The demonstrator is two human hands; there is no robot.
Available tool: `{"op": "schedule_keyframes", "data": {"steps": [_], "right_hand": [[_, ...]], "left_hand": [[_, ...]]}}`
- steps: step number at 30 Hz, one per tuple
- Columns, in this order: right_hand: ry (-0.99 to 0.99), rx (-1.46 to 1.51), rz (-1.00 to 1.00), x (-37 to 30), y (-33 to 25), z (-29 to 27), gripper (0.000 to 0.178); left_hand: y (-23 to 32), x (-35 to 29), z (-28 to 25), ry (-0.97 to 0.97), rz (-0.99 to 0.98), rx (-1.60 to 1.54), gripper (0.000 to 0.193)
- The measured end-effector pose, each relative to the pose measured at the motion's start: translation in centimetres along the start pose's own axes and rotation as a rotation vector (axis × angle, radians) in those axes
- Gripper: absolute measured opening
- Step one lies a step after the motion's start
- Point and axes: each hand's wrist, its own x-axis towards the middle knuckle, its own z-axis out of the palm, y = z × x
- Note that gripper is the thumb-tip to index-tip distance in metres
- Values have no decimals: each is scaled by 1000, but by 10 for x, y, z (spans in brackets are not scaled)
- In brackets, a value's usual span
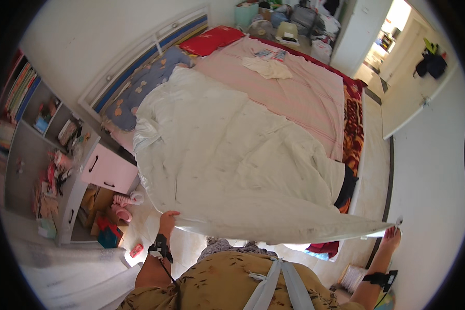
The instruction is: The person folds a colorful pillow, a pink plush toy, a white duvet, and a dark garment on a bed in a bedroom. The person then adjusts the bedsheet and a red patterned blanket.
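Note:
A large white quilt [217, 155] covers much of the bed's near side, its near edge lifted and drawn out wide in front of me. My left hand [168, 223] is closed on that edge at the left. Far out to the right, my right hand [391, 237] pinches the pulled-out corner, close to the wall. Between the two hands the edge hangs in a shallow curve. Creases and small dark marks show across the quilt. Beneath it lies a pink striped sheet [315, 103], seen on the bed's far side.
A grey patterned pillow [139, 95] and a red pillow [212, 40] lie by the metal headboard [134, 57]. A folded cream cloth [267, 68] rests on the sheet. At left stand shelves and a pink cabinet door [110, 168]. An open door [416, 77] is at far right.

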Motion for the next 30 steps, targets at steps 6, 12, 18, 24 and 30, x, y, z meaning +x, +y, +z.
{"op": "schedule_keyframes", "data": {"steps": [6,12,18,24,30], "right_hand": [[-40,-97,-121,56,-28,36,20],[-183,-223,-224,65,-39,185,23],[-724,-259,-274,-69,34,582,33],[-1429,-95,-863,-516,137,929,35],[-1901,-110,-885,-801,178,901,43]], "left_hand": [[-6,-35,27,-283,34,353,32],[-9,-42,27,-477,447,791,51],[-23,-12,24,-330,307,624,14],[41,3,-24,241,212,694,17],[51,50,-100,117,242,293,32]]}}
